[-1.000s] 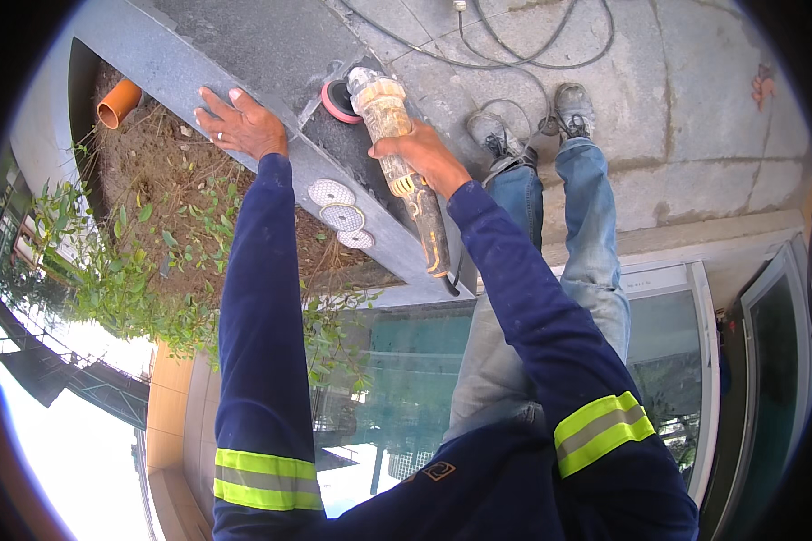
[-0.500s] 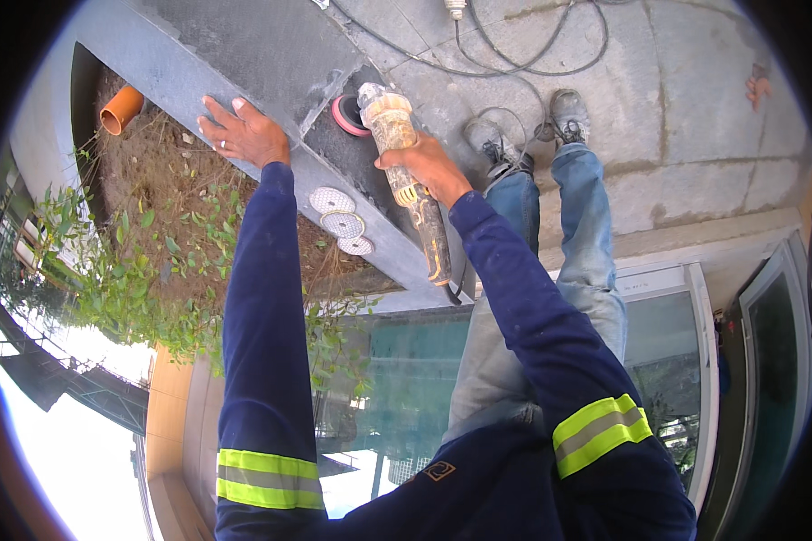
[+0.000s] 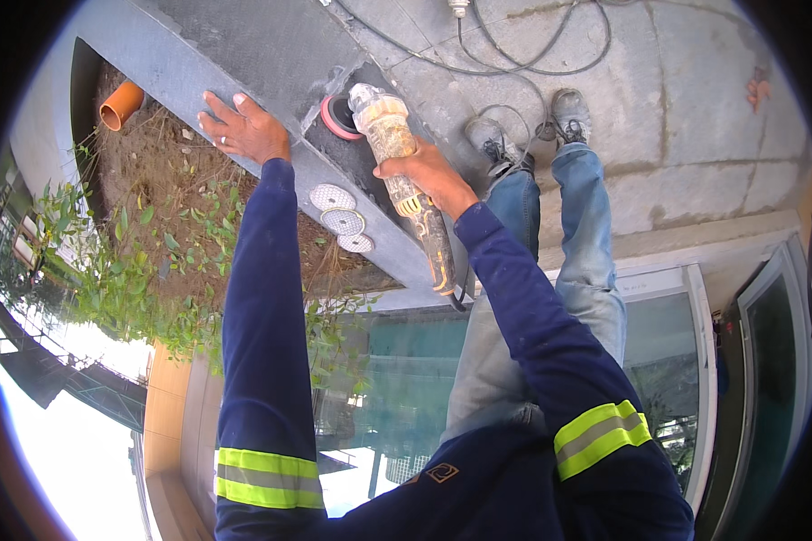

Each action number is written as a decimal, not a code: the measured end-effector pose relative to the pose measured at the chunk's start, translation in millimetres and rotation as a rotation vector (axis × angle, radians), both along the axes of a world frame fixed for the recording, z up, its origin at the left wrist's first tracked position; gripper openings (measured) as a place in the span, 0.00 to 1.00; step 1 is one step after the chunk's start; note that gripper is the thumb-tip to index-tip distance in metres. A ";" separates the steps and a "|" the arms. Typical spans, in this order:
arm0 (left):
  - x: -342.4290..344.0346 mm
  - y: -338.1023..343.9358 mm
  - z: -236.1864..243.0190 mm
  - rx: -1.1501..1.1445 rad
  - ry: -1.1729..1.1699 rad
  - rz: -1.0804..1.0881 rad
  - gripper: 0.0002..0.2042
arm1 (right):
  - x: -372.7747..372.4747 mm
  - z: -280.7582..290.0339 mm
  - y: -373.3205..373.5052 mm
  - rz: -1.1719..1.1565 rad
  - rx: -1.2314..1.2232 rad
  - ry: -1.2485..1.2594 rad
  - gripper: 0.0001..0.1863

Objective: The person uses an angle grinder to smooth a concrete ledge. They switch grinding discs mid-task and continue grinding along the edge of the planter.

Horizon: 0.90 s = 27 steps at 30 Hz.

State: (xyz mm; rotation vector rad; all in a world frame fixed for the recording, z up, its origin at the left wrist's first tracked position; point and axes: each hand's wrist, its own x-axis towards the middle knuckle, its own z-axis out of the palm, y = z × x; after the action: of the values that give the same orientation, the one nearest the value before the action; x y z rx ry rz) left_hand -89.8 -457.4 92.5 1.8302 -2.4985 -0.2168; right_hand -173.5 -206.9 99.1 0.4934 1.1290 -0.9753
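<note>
My left hand (image 3: 253, 131) rests with fingers apart on the grey stone ledge (image 3: 189, 55), near its outer edge beside the planting bed. My right hand (image 3: 424, 176) grips the body of a dusty white-and-yellow angle grinder (image 3: 390, 126), thumb across it. The grinder carries a round pink-and-black polishing pad (image 3: 332, 121), which sits on the darker stone of the ledge's top, just right of a pale seam. Below my left hand, several honeycomb-patterned discs (image 3: 340, 222) lie overlapping along the ledge face. Whether the grinder is spinning I cannot tell.
An orange pipe (image 3: 122, 106) lies in soil behind leafy plants (image 3: 144, 288). Black cables (image 3: 564, 68) loop over concrete paving (image 3: 704, 117) near my shoes (image 3: 570, 117). Glass panels (image 3: 659, 325) line the lower view. A small reddish, hand-like shape (image 3: 758, 88) at upper right is unclear.
My right hand and the grinder have shifted a little down and right, with the handle end swung slightly right. My left hand stays on the ledge; the whole view moved slightly.
</note>
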 end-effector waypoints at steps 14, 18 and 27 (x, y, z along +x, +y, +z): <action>2.8 0.8 -0.9 -0.005 0.018 -0.005 0.33 | -1.6 -17.9 -5.5 -0.033 -0.011 -0.011 0.24; 3.5 0.1 -1.8 -0.005 0.007 -0.005 0.33 | -8.0 -29.5 -10.0 -0.087 0.008 -0.081 0.24; 1.3 -0.1 -1.2 0.008 0.009 0.007 0.33 | -5.1 -50.4 -13.8 -0.061 -0.022 -0.066 0.31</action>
State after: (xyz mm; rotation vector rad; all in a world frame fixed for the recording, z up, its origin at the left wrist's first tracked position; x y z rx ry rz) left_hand -88.5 -457.5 91.2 1.8359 -2.4883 -0.2344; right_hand -178.6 -220.7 48.8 0.5415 1.0476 -1.0164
